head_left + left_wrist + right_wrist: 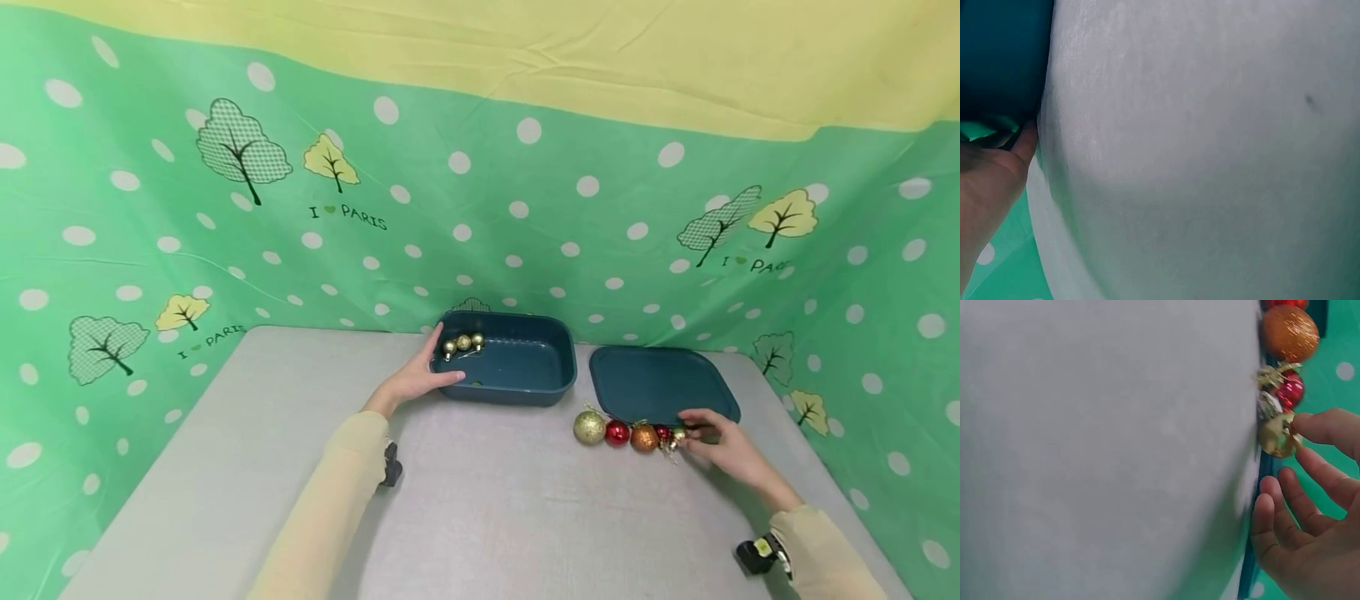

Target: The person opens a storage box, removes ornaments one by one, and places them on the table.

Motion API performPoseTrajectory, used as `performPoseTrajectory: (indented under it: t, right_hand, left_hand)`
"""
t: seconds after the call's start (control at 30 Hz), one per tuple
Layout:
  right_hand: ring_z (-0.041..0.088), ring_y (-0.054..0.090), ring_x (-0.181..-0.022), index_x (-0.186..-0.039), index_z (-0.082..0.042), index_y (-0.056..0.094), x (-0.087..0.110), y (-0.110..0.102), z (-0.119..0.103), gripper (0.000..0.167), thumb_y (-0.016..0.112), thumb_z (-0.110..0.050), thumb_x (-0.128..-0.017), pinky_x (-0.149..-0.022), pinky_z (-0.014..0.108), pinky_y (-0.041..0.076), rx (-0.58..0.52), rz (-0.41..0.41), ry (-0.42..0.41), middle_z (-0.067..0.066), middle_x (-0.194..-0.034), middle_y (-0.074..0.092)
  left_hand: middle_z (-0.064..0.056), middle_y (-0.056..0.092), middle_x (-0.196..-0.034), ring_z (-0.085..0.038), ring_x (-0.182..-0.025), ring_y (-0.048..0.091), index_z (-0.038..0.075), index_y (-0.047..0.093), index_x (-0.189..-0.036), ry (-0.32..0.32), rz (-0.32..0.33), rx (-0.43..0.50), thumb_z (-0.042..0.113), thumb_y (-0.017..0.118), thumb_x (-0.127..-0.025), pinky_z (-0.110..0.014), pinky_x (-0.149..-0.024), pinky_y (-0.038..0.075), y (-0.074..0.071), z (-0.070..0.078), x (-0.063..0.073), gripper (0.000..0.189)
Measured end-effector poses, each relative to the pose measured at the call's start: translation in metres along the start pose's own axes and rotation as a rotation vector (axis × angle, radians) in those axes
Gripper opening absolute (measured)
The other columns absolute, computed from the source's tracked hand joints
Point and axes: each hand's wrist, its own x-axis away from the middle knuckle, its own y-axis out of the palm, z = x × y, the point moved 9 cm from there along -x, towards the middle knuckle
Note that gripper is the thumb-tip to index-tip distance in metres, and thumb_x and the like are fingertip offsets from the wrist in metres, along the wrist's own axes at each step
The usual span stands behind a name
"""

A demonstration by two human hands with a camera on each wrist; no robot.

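Small gold bauble (1277,436), at the right end of the ornament row (643,438) beside the blue lid (652,383), pinched lightly by the right hand (726,452), as suits its size. Left hand (414,379), spread wide at the blue bin's (510,396) left end, presumably steadies it.

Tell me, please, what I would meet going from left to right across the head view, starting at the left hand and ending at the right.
Left hand → bin → large gold ball → larger red ball → orange ball → smaller red ball → right hand.
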Motion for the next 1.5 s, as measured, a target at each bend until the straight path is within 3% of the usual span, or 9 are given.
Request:
performPoseTrajectory:
  t: [0.3,0.63,0.93,1.2,1.5]
  right_hand:
    - [0.020,0.056,-0.099,-0.129,0.003,0.054,-0.008,-0.014,-0.022,0.040,0.064,-0.015,-0.094,-0.070,0.029,0.050,0.052,0.027,0.046,0.024,-0.124,0.053]
    - [-0.004,0.046,-0.102,-0.123,0.003,0.059,-0.034,0.012,-0.066,0.032,0.064,-0.010,-0.094,-0.078,0.018,0.049,-0.065,0.034,-0.031,0.020,-0.124,0.054]
    - [0.007,0.051,-0.106,-0.121,0.002,0.061,-0.055,0.046,-0.097,0.029,0.065,-0.005,-0.093,-0.084,0.018,0.048,-0.188,-0.007,-0.088,0.017,-0.124,0.054]
    - [0.010,0.053,-0.109,-0.118,0.009,0.060,-0.073,0.072,-0.119,0.028,0.062,0.003,-0.091,-0.088,0.020,0.048,-0.323,-0.020,-0.187,0.022,-0.123,0.053]
    - [0.039,0.045,-0.122,-0.119,0.008,0.059,-0.086,0.092,-0.144,0.027,0.061,0.001,-0.093,-0.102,0.047,0.040,-0.425,-0.057,-0.214,0.025,-0.129,0.050]
  left_hand:
    - [-0.010,-0.008,-0.161,-0.036,-0.144,0.002,0.026,-0.008,-0.156,0.005,0.006,0.014,0.032,0.074,-0.087,-0.055,-0.112,0.012,-0.002,-0.001,0.001,0.107]
    - [-0.009,-0.008,-0.161,-0.037,-0.144,0.004,0.026,-0.008,-0.156,-0.001,0.006,0.004,0.032,0.073,-0.088,-0.055,-0.112,0.013,-0.002,-0.001,0.002,0.106]
    - [-0.009,-0.009,-0.161,-0.041,-0.143,0.006,0.024,-0.008,-0.156,0.018,-0.001,0.020,0.031,0.073,-0.087,-0.056,-0.112,0.015,0.001,0.001,0.000,0.106]
    - [-0.009,-0.008,-0.161,-0.040,-0.143,0.006,0.025,-0.008,-0.156,0.017,0.002,0.021,0.032,0.073,-0.087,-0.057,-0.111,0.014,0.000,0.000,-0.001,0.107]
    - [-0.008,-0.008,-0.161,-0.040,-0.143,0.006,0.026,-0.008,-0.156,0.009,0.002,0.016,0.033,0.074,-0.087,-0.056,-0.112,0.014,-0.001,0.000,0.000,0.107]
